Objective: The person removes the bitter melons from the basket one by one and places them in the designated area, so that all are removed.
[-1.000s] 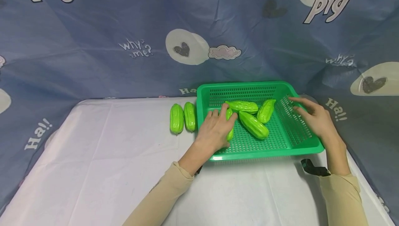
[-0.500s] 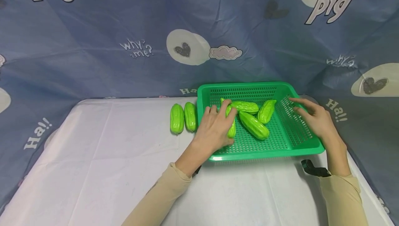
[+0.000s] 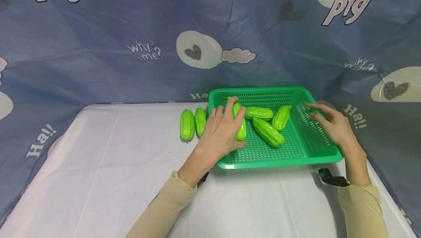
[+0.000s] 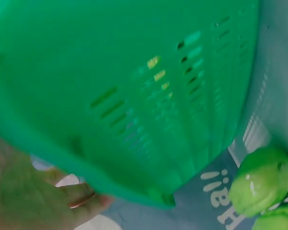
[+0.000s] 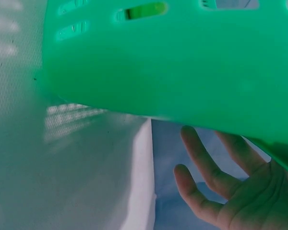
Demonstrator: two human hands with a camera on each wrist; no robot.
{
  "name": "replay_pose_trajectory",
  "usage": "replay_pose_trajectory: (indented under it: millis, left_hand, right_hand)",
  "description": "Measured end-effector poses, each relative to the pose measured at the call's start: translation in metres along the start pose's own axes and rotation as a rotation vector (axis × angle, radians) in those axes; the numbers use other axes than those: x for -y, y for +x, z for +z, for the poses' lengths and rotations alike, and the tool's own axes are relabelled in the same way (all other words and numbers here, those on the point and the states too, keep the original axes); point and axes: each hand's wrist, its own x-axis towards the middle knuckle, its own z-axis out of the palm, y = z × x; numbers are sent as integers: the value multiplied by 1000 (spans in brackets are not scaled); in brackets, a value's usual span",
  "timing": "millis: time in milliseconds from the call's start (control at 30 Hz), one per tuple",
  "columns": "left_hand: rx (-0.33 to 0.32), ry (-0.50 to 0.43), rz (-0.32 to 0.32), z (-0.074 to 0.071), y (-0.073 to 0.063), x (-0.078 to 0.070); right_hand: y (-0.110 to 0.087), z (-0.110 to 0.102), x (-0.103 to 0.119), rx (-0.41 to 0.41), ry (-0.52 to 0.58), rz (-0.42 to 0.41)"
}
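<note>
Grip: left hand [image 3: 217, 130] grasping one gourd [image 3: 242, 132], fingers curled over its far end, thumb near its close end. Held gourd is within the left part of the basket [image 3: 273, 164]; whether it touches the floor there I cannot tell (my own hand hides much of it). Right hand [image 3: 335, 125] holds nothing; its relaxed fingers reach over the right rim, contact with the plastic unclear.

Step, as I judge it: lifting this gourd out, one piece at a time. Outside the left wall lie the outer gourd [image 3: 187, 125] and the inner gourd [image 3: 200, 121], side by side on the table [image 3: 115, 187]. Inside the basket, besides the one I hold, I count three: far gourd [image 3: 260, 113], short gourd [image 3: 281, 117], near gourd [image 3: 268, 132].

Next move, my estimate: it calls for a firm hold and enough height to clear the left rim, then a careful lowering so the pair outside is not nudged. The right hand could steady the basket if it shifts.

Materials: gourds bright green, glossy, ridged lengthwise, tapered (probably molded imitations, judging by the shine). I expect the ridges to help the fingers and the gloss to work against them. Basket: green plastic, rounded corners, slotted walls, grid floor. Table: white cloth, faintly creased. Backdrop [image 3: 115, 30]: blue sheet, printed with lettering and hearts, softly wrinkled.
</note>
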Motion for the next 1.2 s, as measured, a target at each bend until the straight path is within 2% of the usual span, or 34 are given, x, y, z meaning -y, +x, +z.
replay_pose_trajectory:
  millis: [233, 500, 633, 867, 1033, 1200]
  left_hand:
    - [1, -101, -63, -15, -8, 16]
    - [-28, -73, -132, -29, -22, 41]
    - [-25, -107, -158, -33, -30, 55]
    - [-18, -114, -233, -38, -42, 78]
    - [-22, -75, -267, -35, -50, 94]
    - [0, -78, -311, -31, -58, 110]
  right_hand:
    - [0, -2, 1, 2, 2, 9]
    - [0, -2, 2, -4, -1, 2]
    - [-1, -2, 2, -3, -3, 3]
    - [-1, -1, 1, -8, -3, -3]
    - [-1, 0, 0, -13, -9, -8]
    - [0, 0, 1, -8, 1, -6]
